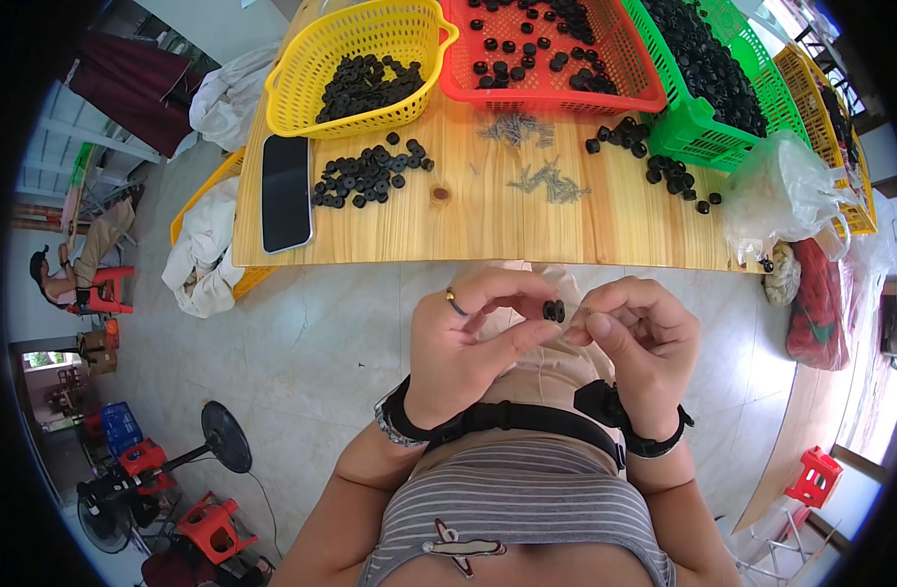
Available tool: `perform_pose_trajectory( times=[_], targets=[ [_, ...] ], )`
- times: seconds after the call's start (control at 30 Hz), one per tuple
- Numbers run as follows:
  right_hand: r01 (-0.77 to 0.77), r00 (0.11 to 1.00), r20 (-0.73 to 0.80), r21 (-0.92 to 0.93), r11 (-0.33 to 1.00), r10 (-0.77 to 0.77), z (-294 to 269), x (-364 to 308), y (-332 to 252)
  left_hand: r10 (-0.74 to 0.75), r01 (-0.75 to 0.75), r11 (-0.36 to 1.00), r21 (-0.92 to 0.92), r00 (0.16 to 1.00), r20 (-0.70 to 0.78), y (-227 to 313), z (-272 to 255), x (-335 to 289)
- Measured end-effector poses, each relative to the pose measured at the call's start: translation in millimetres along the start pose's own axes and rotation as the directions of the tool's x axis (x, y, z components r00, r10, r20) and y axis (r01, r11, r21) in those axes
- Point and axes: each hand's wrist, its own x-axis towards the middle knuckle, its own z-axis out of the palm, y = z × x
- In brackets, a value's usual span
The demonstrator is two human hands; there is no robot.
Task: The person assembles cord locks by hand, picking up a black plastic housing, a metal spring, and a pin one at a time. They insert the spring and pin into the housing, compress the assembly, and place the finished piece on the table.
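Observation:
Above my lap, just off the table's front edge, my left hand [468, 342] pinches a small black wheel-like piece [554, 311] between thumb and fingertips. My right hand [644, 342] faces it a short way to the right, thumb and forefinger pressed together. Whatever those fingertips hold is too small to make out. On the wooden table [448, 235] lie loose black round pieces [365, 178] at the left. Thin metal pins [551, 184] form two small heaps at the middle. More black pieces [673, 176] are scattered at the right.
A yellow basket [282, 83], red basket [605, 101] and green crate [698, 147] hold black pieces along the back. A phone [287, 193] lies at the table's left; a clear plastic bag [786, 191] sits at its right corner. A fan [225, 435] stands at lower left; another person [62, 274] sits far left.

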Motion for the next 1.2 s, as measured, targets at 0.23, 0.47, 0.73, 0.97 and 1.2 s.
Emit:
perform_pose_trajectory(
  times=[0.23, 0.47, 0.73, 0.97, 1.2],
  targets=[
    [0.086, 0.996, 0.044, -0.091, 0.992, -0.082, -3, 3, 5, 0.035, -0.034, 0.998, -0.048, 0.999, 0.027, -3, -1, -2],
    [0.281, 0.959, 0.08, -0.359, 0.89, -0.271, -3, 6, 7, 0.016, -0.014, 0.999, -0.039, 0.999, 0.044, -1, -1, -3],
    [0.331, 0.943, 0.141, -0.491, 0.806, -0.301, -9, 8, 10, -0.069, 0.067, 0.991, -0.112, 0.998, -0.011, -4, -1, -4],
    [0.257, 0.911, -0.093, -0.636, 0.728, -0.403, -43, 43, 33, -0.124, 0.109, 0.951, -0.289, 0.992, -0.033, -11, -2, 0],
    [-0.004, 0.805, -0.233, -0.922, 0.388, -0.546, -95, 82, 41, -0.155, 0.136, 0.95, -0.282, 0.987, -0.045, -11, -4, 0]
  ],
)
